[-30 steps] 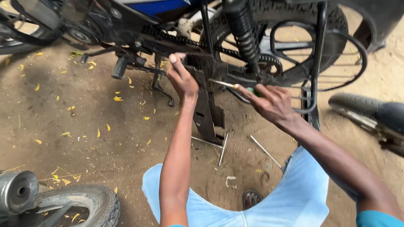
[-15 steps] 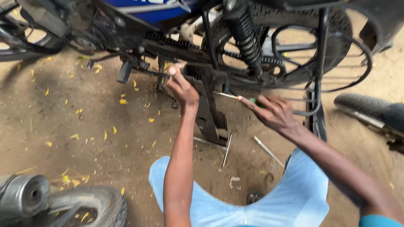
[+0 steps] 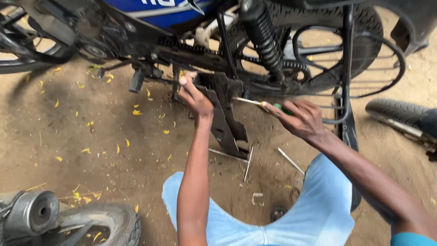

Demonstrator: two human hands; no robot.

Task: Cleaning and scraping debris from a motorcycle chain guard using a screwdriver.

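Note:
A blue motorcycle (image 3: 173, 13) stands on dirt ground with its chain (image 3: 205, 50) exposed. My left hand (image 3: 195, 96) grips the top edge of a black chain cover (image 3: 225, 114) that leans beside the chain. My right hand (image 3: 298, 119) is shut on a green-handled screwdriver (image 3: 259, 104), its metal shaft pointing left at the cover. The black rear shock spring (image 3: 264, 36) rises above the tool. My knees in light blue trousers (image 3: 318, 214) fill the bottom of the view.
Thin metal rods (image 3: 248, 164) lie on the dirt below the cover. A second tyre and silver exhaust (image 3: 36, 212) sit at bottom left. Another tyre (image 3: 400, 116) lies at the right. The rear wheel (image 3: 355, 41) and black guard rail (image 3: 346, 91) stand behind my right hand.
The view has shifted and drawn slightly closer. Both hands hold their grips; the screwdriver tip stays against the chain cover.

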